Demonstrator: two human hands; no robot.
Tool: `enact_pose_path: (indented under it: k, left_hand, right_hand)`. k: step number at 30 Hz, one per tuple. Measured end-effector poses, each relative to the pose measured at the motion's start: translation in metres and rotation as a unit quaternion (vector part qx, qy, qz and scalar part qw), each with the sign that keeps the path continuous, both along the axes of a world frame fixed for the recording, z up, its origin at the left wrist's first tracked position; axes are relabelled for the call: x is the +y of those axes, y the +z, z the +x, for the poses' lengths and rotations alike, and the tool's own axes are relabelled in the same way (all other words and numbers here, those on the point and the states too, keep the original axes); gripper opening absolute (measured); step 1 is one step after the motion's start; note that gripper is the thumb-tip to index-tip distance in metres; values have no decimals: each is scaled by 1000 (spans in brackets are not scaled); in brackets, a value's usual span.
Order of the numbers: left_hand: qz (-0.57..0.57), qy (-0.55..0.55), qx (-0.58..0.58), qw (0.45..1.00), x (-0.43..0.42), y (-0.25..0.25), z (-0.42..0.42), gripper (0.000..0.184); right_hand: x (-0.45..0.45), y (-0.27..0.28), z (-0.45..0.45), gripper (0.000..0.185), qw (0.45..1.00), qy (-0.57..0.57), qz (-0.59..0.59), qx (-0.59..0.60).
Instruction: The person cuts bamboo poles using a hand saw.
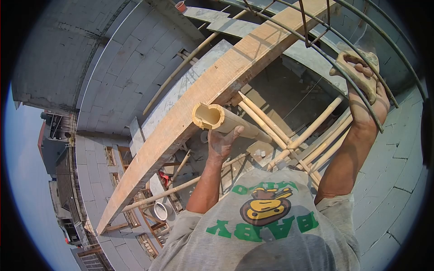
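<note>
My left hand [220, 145] is closed around a thick bamboo pole [246, 128] from below, near its open cut end. That hollow end faces up toward me, beside a long wooden beam [181, 108]. Out to the upper right, my right hand [371, 106] grips the wooden handle of a handsaw [350, 72]. The saw's blade is hard to make out behind the bars. Handle and pole are well apart.
Bent steel rebar [341, 45] curves across the upper right, in front of the saw hand. Several thinner bamboo poles [312, 126] cross below. Grey block walls [120, 67] stand around. A white bucket [163, 211] sits lower down at left.
</note>
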State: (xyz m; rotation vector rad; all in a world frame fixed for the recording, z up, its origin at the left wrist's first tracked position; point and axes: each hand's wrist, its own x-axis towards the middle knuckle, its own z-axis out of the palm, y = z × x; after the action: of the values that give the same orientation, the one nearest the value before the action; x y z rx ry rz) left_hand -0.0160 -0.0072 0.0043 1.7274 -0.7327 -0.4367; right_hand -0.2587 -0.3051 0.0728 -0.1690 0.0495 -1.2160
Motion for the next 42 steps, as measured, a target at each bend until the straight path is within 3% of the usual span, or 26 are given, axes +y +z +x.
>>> enact_pose_path:
  k: [3, 6, 21, 24, 32, 42]
  left_hand:
    - [-12, -5, 12, 1000, 0, -1, 0, 53]
    - [21, -10, 33, 999, 2, -2, 3, 74]
    - [-20, -46, 1, 999, 8, -23, 8, 94]
    - [-45, -8, -86, 995, 5, -28, 7, 65]
    - [-54, -16, -78, 995, 4, -20, -1, 70]
    - [-59, -28, -27, 997, 6, -9, -16, 79]
  right_hand:
    - [-4, -6, -2, 42, 1000, 11, -9, -4]
    - [-4, -10, -3, 42, 1000, 21, 0, -23]
    - [-3, -7, -2, 42, 999, -15, 18, 39]
    - [-2, -8, -1, 42, 1000, -6, 14, 22]
    - [-9, -29, -6, 40, 1000, 18, -17, 11]
    - [-1, -28, -3, 30, 997, 61, 28, -29]
